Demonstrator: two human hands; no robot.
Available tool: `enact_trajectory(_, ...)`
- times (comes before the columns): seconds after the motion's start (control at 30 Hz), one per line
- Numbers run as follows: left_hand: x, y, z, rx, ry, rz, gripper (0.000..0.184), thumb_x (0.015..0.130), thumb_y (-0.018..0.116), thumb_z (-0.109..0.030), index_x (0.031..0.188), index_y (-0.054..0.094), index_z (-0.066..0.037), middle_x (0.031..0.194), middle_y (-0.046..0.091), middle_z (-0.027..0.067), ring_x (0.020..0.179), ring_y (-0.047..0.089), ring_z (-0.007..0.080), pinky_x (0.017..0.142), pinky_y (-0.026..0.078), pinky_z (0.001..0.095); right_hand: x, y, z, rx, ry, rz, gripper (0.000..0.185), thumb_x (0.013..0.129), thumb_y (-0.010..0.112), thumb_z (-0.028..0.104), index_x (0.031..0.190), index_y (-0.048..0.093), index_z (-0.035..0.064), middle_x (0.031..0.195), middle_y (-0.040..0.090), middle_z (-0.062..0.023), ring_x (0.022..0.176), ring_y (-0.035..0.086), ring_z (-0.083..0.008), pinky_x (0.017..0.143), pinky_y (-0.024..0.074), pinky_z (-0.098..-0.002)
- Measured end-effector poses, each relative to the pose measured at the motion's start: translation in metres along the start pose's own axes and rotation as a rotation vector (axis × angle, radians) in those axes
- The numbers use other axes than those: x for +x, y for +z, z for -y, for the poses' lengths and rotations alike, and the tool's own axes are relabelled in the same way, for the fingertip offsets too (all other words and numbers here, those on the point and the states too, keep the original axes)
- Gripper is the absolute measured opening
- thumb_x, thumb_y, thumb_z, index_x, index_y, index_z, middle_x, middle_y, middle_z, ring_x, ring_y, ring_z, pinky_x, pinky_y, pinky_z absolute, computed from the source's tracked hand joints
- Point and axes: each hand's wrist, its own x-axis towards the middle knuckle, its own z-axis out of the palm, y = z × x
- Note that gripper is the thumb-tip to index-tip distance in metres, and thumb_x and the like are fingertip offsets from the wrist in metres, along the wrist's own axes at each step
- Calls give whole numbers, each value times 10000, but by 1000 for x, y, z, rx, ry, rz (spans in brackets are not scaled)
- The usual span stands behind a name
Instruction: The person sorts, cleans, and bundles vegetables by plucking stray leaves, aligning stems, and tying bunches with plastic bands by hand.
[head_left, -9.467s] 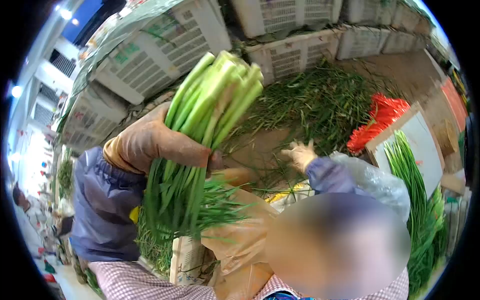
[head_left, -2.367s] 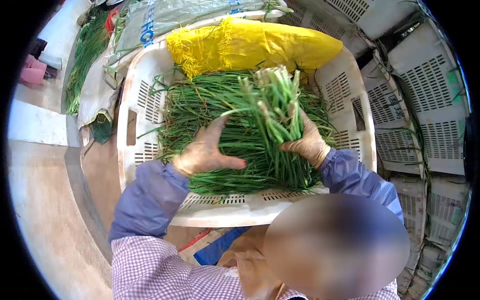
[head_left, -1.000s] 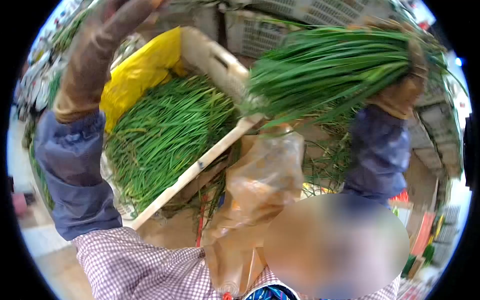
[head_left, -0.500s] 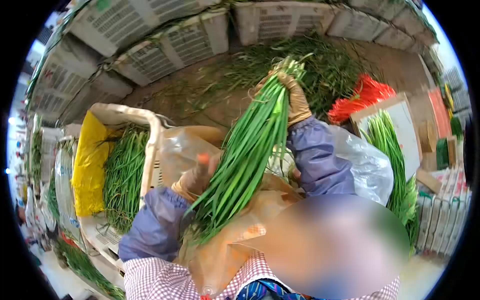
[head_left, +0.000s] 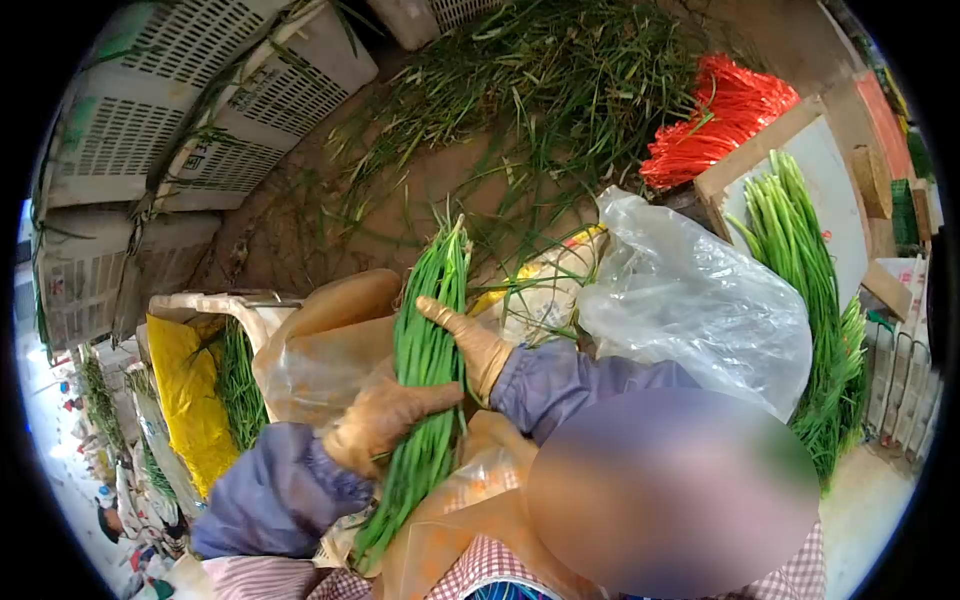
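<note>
A long bunch of green stalks (head_left: 430,345) lies across my lap, its pale cut ends pointing away from me and its leafy tips towards my body. My gloved left hand (head_left: 385,420) is wrapped round the lower middle of the bunch. Higher up, my gloved right hand (head_left: 468,345) grips the same bunch from the right side, its thumb or finger lying over the stalks. Beneath and beside the bunch is a translucent orange-brown apron (head_left: 325,365) over my knees.
White slatted crates (head_left: 240,120) stand at upper left. Loose leaves (head_left: 560,80) cover the floor ahead. Red ties (head_left: 715,120), a clear plastic bag (head_left: 700,310) and more stalks (head_left: 800,270) on a board are at right. A crate with yellow cloth (head_left: 190,400) sits at left.
The bunch has come down from a raised, tilted position to nearly upright over my lap. My right hand has moved lower and left; my left hand has closed round the stalks.
</note>
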Motion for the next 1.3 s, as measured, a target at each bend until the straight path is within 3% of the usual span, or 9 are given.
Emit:
enact_trajectory(0.17, 29, -19, -74, 462, -156, 76, 346, 758, 747, -209, 1025, 611, -36, 874, 655, 63, 695, 635, 154, 611, 529, 292, 11, 8, 21, 71, 39, -43, 623, 733, 684, 548, 1132, 546, 91, 1036, 612, -108, 912, 610, -247, 770, 529, -391)
enact_trajectory(0.3, 110, -43, -68, 200, -384, 114, 406, 780, 724, -291, 1045, 601, -9, 875, 663, 71, 727, 654, 172, 643, 549, 294, 82, -46, 29, 90, 151, -113, 1099, 660, 593, 737, 1431, 203, 58, 1485, 140, -214, 1358, 172, -345, 1080, 176, -523)
enact_trajectory(0.7, 92, -52, -27, 99, -317, -29, 322, 785, 707, -270, 969, 626, -18, 873, 674, 84, 724, 663, 185, 648, 567, 303, 118, -20, 10, 72, -44, -331, 767, 781, 657, 490, 1299, 422, -24, 1317, 426, -240, 1188, 441, -347, 993, 345, -432)
enact_trajectory(0.77, 78, -47, -21, -18, -261, 29, 327, 781, 707, -260, 977, 626, -12, 873, 672, 85, 750, 661, 190, 699, 560, 311, 111, -4, 10, 214, -171, -374, 417, 827, 662, 345, 1070, 592, 13, 1055, 598, -123, 771, 628, -268, 658, 527, -338)
enact_trajectory(0.9, 44, -33, -38, 126, -97, 38, 316, 773, 691, -184, 1011, 617, 10, 916, 661, 87, 765, 654, 196, 733, 546, 314, 93, 25, 15, -92, -435, -409, 634, 759, 706, 458, 1116, 528, -35, 1044, 582, -175, 930, 576, -293, 804, 470, -384)
enact_trajectory(1.03, 0, -37, -101, 119, 16, -284, 104, 765, 636, -104, 803, 590, -18, 656, 550, 42, 502, 502, 104, 438, 404, 237, 75, 29, 45, -345, -524, 18, 811, 728, 616, 658, 1147, 522, -31, 1089, 563, -174, 1020, 532, -264, 874, 427, -405)
enact_trajectory(1.17, -2, -49, -180, 283, 805, -435, 79, 749, 591, -91, 808, 561, -47, 634, 513, 12, 488, 464, 112, 418, 333, 252, 81, 1, 35, -14, -111, 438, 908, 726, 626, 649, 1349, 339, 54, 1256, 449, -143, 1196, 399, -264, 971, 327, -456)
enact_trajectory(1.23, 52, -42, -180, 770, 415, -469, 97, 761, 611, -107, 824, 565, -49, 655, 518, 14, 519, 476, 135, 484, 396, 250, 101, -1, -2, -85, -165, 637, 1033, 692, 653, 653, 1431, 188, 101, 1309, 417, -166, 1223, 381, -294, 1009, 294, -438)
enact_trajectory(1.3, 63, -36, -212, 566, 594, -449, 154, 798, 593, -187, 857, 599, -44, 651, 546, 21, 535, 502, 142, 483, 408, 258, 54, 26, 6, 46, 47, 902, 977, 657, 685, 641, 1385, 278, 132, 1308, 420, -170, 1213, 398, -286, 1005, 310, -441)
